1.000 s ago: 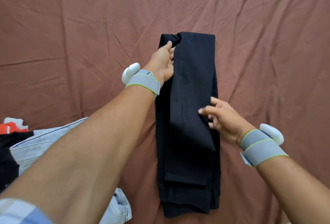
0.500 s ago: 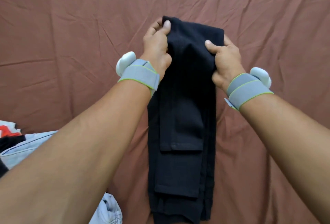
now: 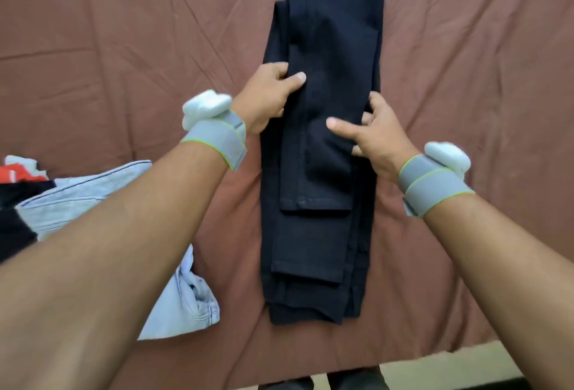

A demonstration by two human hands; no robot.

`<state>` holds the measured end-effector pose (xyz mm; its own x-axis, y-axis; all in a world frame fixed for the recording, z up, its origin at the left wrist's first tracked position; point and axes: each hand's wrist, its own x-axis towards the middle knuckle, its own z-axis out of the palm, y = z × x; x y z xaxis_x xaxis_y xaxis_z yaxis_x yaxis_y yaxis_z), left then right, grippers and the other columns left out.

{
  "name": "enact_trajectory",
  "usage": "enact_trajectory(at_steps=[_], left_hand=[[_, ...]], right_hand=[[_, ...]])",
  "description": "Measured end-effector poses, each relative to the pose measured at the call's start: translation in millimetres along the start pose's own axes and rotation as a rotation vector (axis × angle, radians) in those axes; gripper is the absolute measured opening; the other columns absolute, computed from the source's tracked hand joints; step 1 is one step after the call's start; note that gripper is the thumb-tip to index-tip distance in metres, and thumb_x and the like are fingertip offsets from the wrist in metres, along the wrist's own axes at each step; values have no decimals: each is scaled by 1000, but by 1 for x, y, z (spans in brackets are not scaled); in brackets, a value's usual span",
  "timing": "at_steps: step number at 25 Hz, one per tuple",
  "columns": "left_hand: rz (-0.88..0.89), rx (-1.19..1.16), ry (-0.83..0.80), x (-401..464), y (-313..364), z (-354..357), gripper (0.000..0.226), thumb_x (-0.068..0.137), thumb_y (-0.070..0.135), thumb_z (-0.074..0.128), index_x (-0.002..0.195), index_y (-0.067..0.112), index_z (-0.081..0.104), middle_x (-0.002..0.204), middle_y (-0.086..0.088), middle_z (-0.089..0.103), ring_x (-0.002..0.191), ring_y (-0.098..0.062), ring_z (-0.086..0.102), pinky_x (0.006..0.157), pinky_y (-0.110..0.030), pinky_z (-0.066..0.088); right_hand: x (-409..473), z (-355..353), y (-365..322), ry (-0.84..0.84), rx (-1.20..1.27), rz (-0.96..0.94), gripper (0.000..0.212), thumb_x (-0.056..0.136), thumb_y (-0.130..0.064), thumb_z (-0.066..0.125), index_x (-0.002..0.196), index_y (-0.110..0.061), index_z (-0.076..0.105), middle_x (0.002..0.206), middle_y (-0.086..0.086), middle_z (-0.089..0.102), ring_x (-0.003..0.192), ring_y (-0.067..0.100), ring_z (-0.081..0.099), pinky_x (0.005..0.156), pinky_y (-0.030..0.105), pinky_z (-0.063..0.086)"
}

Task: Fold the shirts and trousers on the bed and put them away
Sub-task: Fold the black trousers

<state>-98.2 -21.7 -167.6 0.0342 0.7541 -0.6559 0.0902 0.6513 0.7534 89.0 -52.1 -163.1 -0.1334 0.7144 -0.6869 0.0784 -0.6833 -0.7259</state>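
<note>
A pair of black trousers (image 3: 326,32) lies folded into a long narrow strip on the brown bed sheet (image 3: 124,47), running from the far side toward me. My left hand (image 3: 264,100) grips the strip's left edge about halfway along, thumb on top of the cloth. My right hand (image 3: 379,138) holds the right edge opposite it, with its thumb lying across the top layer and its fingers curled at the side. The shorter upper layers end in stepped hems nearer to me.
Light blue jeans (image 3: 90,194) lie crumpled at the left, partly under my left forearm. Beside them at the far left are black and red-and-white clothes (image 3: 18,172). The bed's front edge and a strip of floor (image 3: 435,368) show at the bottom.
Both hands have let go of the trousers' far end and come back along the strip to its middle, where they now hold the two side edges.
</note>
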Motion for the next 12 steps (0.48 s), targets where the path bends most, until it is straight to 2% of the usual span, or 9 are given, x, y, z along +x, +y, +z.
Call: enact_trajectory(at_steps=[1, 3, 5, 7, 8, 10, 12], left_hand=[[7, 56, -6, -14, -7, 3, 15, 100, 16, 54, 111, 7, 58, 83, 0, 60, 53, 2, 53, 50, -17, 41], [50, 192, -32, -39, -28, 4, 16, 97, 10, 58, 112, 3, 60, 77, 2, 62, 51, 6, 54, 46, -10, 40], [121, 204, 8, -68, -48, 5, 17, 95, 10, 61, 109, 1, 62, 79, 1, 69, 61, 0, 64, 55, -17, 48], [123, 50, 86, -99, -68, 9, 16, 95, 13, 61, 106, 2, 62, 79, 6, 73, 70, -5, 68, 62, -21, 51], [103, -16, 87, -116, -81, 13, 16, 95, 15, 62, 107, 4, 61, 80, 9, 74, 73, -3, 69, 66, -19, 52], [49, -7, 13, -136, -107, 25, 26, 90, 22, 64, 112, 7, 63, 95, 6, 75, 88, -10, 71, 80, -29, 55], [57, 89, 1, -152, -122, 33, 24, 92, 20, 64, 112, 8, 65, 93, 4, 75, 86, -10, 71, 79, -33, 54]], right_hand=[[-14, 3, 10, 11, -10, -2, 48, 83, 3, 70, 120, -13, 45, 104, 11, 71, 80, 19, 70, 52, 27, 53], [-40, 6, 30, 40, 28, 7, 49, 84, 8, 66, 123, -12, 44, 104, 14, 70, 82, 22, 70, 56, 29, 54], [-66, 9, 44, 70, 96, -7, 51, 84, 5, 68, 125, -14, 45, 105, 14, 72, 93, 28, 70, 73, 38, 58], [-90, 11, 56, 95, 137, -13, 51, 84, 3, 68, 125, -16, 45, 103, 13, 73, 96, 29, 70, 83, 42, 57], [-102, 12, 63, 96, 130, 0, 52, 85, 4, 67, 127, -16, 44, 103, 13, 73, 96, 28, 70, 85, 43, 56], [-118, 13, 78, 39, 50, 36, 58, 84, 6, 67, 131, -15, 41, 106, 11, 72, 98, 25, 70, 89, 46, 55], [-134, 13, 89, 3, -26, 20, 57, 84, 8, 66, 129, -15, 40, 107, 9, 71, 97, 22, 70, 87, 46, 56]])
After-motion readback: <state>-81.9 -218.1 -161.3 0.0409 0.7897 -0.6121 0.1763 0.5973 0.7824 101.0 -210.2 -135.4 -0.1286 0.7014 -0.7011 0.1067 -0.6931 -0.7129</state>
